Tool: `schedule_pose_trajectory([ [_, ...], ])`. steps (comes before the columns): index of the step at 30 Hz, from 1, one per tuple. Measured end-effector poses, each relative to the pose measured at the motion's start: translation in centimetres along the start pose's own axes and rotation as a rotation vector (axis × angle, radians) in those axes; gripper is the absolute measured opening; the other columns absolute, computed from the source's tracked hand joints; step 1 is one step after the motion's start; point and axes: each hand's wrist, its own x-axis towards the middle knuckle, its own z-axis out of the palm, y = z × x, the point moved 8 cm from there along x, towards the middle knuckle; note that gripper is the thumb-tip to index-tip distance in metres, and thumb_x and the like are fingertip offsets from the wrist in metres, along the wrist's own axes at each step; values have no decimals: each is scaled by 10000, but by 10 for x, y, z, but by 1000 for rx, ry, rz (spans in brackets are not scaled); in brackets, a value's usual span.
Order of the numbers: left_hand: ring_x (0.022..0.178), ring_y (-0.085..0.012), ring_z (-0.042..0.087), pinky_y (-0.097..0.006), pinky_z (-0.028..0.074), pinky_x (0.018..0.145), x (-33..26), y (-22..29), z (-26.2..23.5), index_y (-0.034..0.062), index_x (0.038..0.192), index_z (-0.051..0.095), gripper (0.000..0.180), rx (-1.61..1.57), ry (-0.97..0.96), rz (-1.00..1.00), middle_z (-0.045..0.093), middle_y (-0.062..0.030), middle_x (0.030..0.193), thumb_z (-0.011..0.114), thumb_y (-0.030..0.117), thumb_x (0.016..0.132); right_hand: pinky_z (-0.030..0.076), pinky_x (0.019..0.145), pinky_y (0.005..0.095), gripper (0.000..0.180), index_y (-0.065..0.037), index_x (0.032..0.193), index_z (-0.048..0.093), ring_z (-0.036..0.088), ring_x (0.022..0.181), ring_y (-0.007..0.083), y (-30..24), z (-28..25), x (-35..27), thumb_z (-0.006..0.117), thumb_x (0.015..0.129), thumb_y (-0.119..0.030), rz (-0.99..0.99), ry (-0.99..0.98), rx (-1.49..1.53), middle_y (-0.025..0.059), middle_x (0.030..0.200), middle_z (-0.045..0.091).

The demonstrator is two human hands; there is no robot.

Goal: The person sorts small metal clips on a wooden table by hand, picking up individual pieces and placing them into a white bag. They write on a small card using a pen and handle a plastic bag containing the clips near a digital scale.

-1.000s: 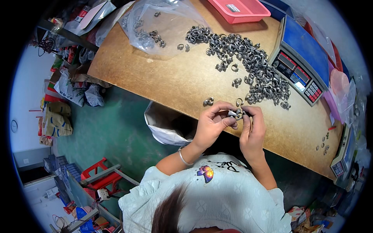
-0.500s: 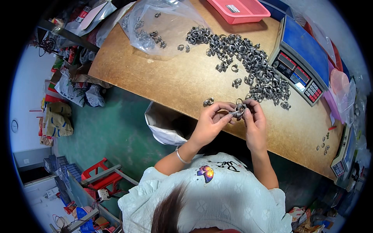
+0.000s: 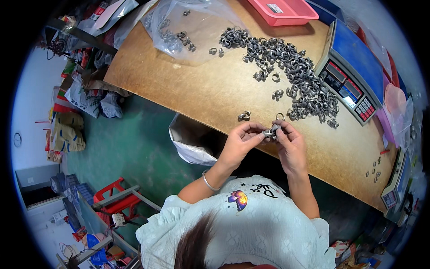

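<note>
Close to the table's front edge, both hands meet around a small cluster of dark grey metal rings. My left hand pinches the cluster from the left between thumb and fingers. From the other side, my right hand closes its thumb and fingertips on it, partly covering the rings. How many rings are held cannot be made out. Loose rings lie just beyond my left fingers, and a single ring sits past my right fingertips. Farther off spreads a large heap of similar rings.
A clear plastic bag with some rings lies at the back left of the table. A pink tray and a blue-topped digital scale stand at the back and right. Below the front edge hangs an open white sack.
My right fingers have closed further over the cluster, so less of it shows. Both hands have drawn slightly lower and nearer to me. The whole view has shifted a little.
</note>
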Motion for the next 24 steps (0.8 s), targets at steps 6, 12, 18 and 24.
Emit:
schedule_pose_trajectory([
  [6,950,-163,631,-276,530,823,-8,22,7,-42,1050,610,232,592,112,362,616,-97,1083,637,-59,820,451,721,232,196,12,1115,579,560,806,93,-4,3,3,532,926,-13,-169,96,-406,28,939,606],
  [12,905,-173,642,-265,531,743,-8,23,7,-18,992,643,225,1002,213,563,623,-103,1006,650,-73,774,469,705,306,265,36,1120,557,586,790,215,-1,2,15,545,856,54,-324,86,-786,126,905,580],
  [18,918,-289,602,-364,481,817,-13,18,0,-12,1015,637,279,1201,267,681,600,-130,1020,710,-4,746,480,745,378,305,38,1144,530,586,837,338,-12,8,11,550,841,60,-457,141,-1071,202,985,552],
  [24,1020,-326,516,-429,391,903,2,50,-8,25,1086,599,370,1413,434,614,559,-122,1053,729,66,743,473,798,401,310,27,1136,550,565,925,359,-23,2,10,580,828,50,-493,165,-1168,201,1033,547],
])
